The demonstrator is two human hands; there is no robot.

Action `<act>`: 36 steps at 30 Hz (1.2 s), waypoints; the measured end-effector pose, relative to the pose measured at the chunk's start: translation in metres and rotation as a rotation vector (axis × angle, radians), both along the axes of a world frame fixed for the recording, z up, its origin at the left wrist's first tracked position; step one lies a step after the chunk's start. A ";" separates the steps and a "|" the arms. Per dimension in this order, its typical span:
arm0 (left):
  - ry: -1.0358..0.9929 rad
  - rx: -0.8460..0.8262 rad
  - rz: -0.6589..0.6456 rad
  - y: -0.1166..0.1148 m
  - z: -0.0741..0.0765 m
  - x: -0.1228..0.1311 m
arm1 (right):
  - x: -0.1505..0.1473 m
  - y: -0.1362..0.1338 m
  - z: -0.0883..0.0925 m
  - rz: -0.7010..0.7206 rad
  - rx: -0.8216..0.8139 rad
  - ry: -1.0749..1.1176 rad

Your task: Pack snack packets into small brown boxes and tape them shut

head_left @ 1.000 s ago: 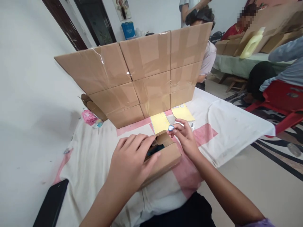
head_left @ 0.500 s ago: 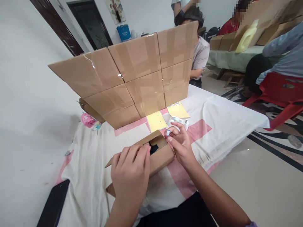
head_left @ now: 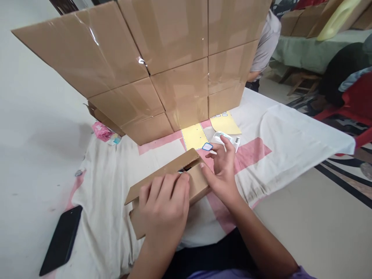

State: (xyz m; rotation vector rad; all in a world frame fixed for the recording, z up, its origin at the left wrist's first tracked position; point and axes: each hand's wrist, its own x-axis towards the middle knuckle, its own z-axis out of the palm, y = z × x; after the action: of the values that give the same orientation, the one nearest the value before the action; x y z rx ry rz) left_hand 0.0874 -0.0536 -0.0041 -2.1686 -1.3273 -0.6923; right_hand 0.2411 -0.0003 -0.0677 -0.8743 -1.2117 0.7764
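Left hand (head_left: 164,205) palm-down on small cardboard box (head_left: 195,185), fingers curled over long flap, gripping it; box brown, matte, oblong, near centre of cloth, dark gap showing under flap; right hand (head_left: 222,172) at box's right end, thumb against cardboard, index fingertip holding sticker (head_left: 207,147), small, rounded, white with blue rim, other fingers loosely curled; just beyond, yellow sheets (head_left: 194,136) flat on white-and-pink cloth (head_left: 116,174); white plastic dispenser (head_left: 225,138) right of them; far, wall of taped glossy cartons (head_left: 174,58); black phone (head_left: 61,240) near left.
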 end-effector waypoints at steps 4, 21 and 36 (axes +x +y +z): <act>0.016 -0.038 0.003 -0.005 -0.008 0.002 | 0.000 0.000 -0.001 0.015 -0.017 0.012; -0.076 -0.219 0.140 -0.035 -0.025 0.016 | 0.000 0.003 -0.011 0.016 -0.013 0.035; -0.050 -0.390 0.191 -0.039 -0.026 0.028 | -0.003 0.006 -0.012 0.052 -0.034 0.093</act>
State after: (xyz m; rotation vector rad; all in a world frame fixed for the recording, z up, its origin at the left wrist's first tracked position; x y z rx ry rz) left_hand 0.1156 -0.0927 -0.0299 -2.2839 -1.7919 -0.4430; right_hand 0.2381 0.0061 -0.0801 -0.8280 -1.1462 0.8728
